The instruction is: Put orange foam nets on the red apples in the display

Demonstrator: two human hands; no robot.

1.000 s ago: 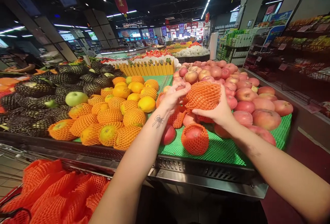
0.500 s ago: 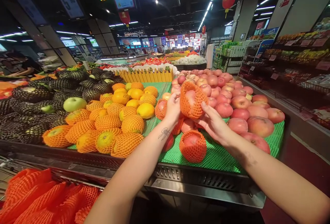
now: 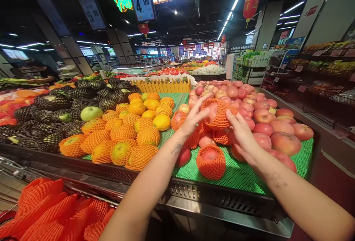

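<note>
An apple in an orange foam net (image 3: 217, 113) is held above the front of the apple display, tilted so its bare red skin faces left. My right hand (image 3: 244, 133) grips it from the right, thumb on the net and the other fingers partly hidden. At its left end is my left hand (image 3: 195, 117), fingers stretched out and apart against or just beside the bare skin; contact is unclear. Below them, another netted apple (image 3: 210, 161) sits on the green mat (image 3: 238, 176). More netted apples (image 3: 192, 137) lie behind my left wrist.
Bare apples (image 3: 263, 117) are heaped behind and right of my hands. Netted oranges (image 3: 122, 132), a green apple (image 3: 91, 113) and fruit in black nets (image 3: 52, 102) fill the left side. Empty red foam nets (image 3: 55, 211) are piled at lower left. A dark tray rim (image 3: 222, 193) runs along the front.
The netted apple has turned from upright to lying sideways and moved slightly right. My left hand's fingers have spread from a closed grip. The view has shifted a little.
</note>
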